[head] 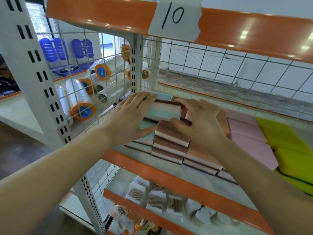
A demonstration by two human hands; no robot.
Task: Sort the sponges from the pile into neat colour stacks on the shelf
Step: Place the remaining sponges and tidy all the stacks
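Both hands meet at the left end of the shelf. My left hand and my right hand grip between them a teal sponge with a pink, brown-topped one lying on it. Directly below stands a stack of pink sponges with brown scourer sides. More teal sponges lie under my left hand. To the right follow peach sponges, pale pink sponges and yellow-green sponges.
A wire mesh panel closes the shelf's left side; rolls of clear film lie beyond it. An upper shelf edge with a paper label "10" hangs overhead. The lower shelf holds toothpick packs.
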